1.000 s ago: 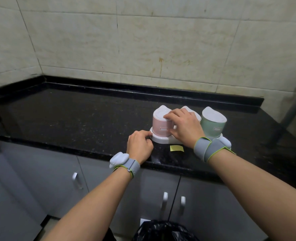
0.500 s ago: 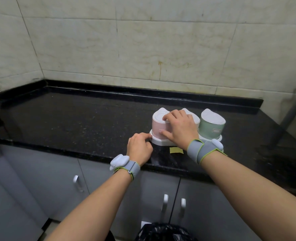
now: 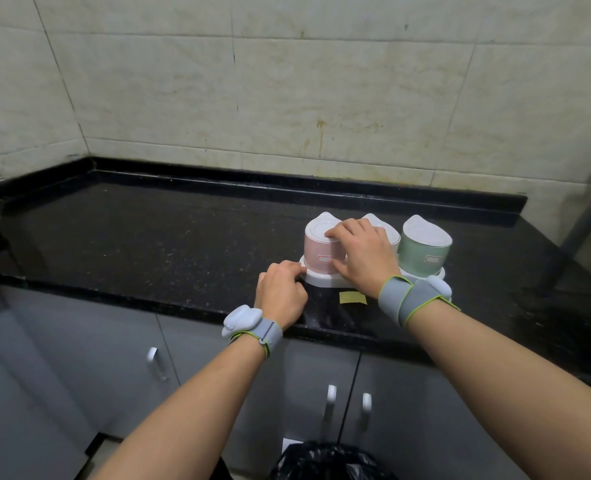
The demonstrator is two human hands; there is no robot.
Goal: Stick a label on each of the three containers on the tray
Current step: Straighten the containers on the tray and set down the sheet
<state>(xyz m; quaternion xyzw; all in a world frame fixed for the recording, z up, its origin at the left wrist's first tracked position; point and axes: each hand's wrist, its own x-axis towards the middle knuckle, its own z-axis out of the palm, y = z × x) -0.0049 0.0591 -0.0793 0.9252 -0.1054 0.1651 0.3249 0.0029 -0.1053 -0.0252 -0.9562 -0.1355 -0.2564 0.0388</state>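
Just ahead of the left hand (image 3: 280,292), the rounded white plastic tray (image 3: 322,279) sits near the front edge of the black speckled stone counter (image 3: 148,244). The left hand is curled into a loose fist, its knuckles and fingertips touching the tray's left end. It holds nothing that can be seen; the likely purpose is to brace the tray against sliding while the other hand works.

Directly beyond the left hand, the pale pink cylindrical container with a white lid (image 3: 316,252) stands upright at the tray's left end. The right hand (image 3: 361,252) is wrapped around its right side: the fingers rest on the lid rim and the thumb lies low against the front wall beside the small oval window. This grip appears intended either to steady the container or to press a label onto it. No label can be made out on the pink wall, and whether one lies under the thumb cannot be told.

Behind the right hand, a second white-lidded container (image 3: 389,232) is mostly hidden; only its lid shows. To the right of that hand, the pale green cylindrical container with a white lid (image 3: 424,252) stands upright at the tray's right end, untouched and with no label visible.

Between the two wrists, a small yellow paper label (image 3: 352,298) lies flat on the counter just in front of the tray, within easy reach, probably staged for a later container.

Judged from this arrangement, the task is in its early stage.
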